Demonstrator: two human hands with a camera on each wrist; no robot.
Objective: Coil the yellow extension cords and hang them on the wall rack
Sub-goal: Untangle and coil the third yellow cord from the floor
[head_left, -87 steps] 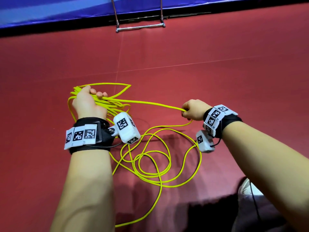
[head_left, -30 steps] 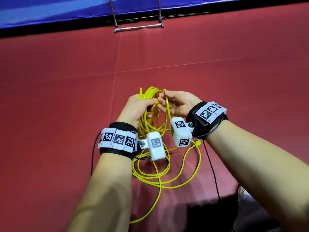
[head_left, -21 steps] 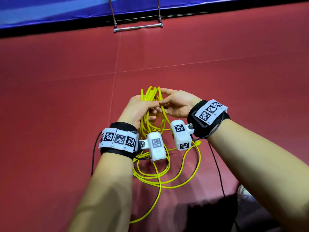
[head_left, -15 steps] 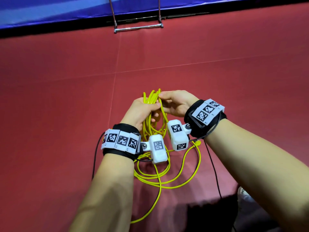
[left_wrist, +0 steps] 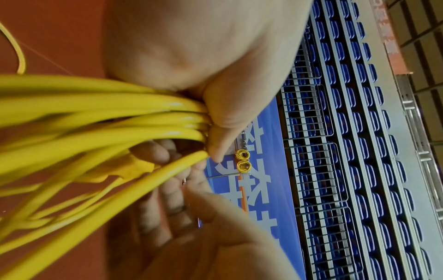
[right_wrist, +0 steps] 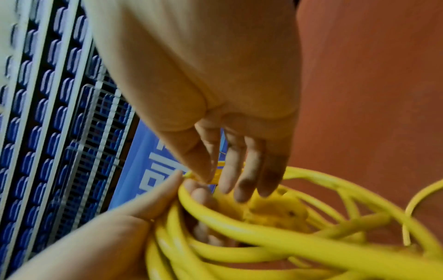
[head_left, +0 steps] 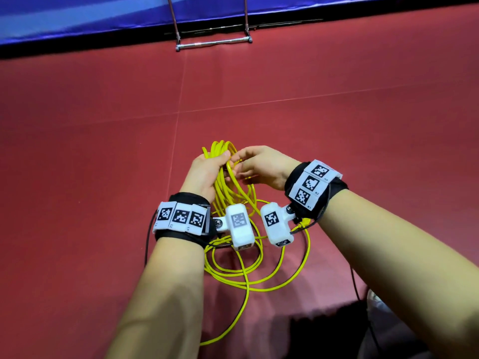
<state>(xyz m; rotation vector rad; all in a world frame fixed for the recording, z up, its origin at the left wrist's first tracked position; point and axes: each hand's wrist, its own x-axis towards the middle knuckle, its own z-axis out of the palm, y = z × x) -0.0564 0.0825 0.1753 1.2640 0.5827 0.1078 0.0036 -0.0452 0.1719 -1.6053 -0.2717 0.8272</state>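
My left hand (head_left: 210, 170) grips a bundle of yellow extension cord loops (head_left: 225, 186) upright above the red floor; in the left wrist view its thumb (left_wrist: 217, 132) clamps several strands (left_wrist: 120, 121). My right hand (head_left: 255, 165) meets the bundle's top from the right. In the right wrist view its thumb and forefinger (right_wrist: 208, 173) pinch one strand beside the left thumb. A yellow plug (right_wrist: 275, 210) hangs within the loops. The rest of the cord (head_left: 246, 270) lies in loose rings on the floor under my wrists.
A metal bar on two uprights (head_left: 213, 44) stands at the far edge of the red floor (head_left: 337, 130), in front of a blue banner (head_left: 77, 19). Two small yellow coils (left_wrist: 242, 161) hang on the distant wall. A dark bag or clothing (head_left: 337, 332) is at the lower right.
The right hand, earlier out to the right holding a stretched strand, has come in to the left hand's bundle. Both hands have shifted to centre and the loops now stand upright.
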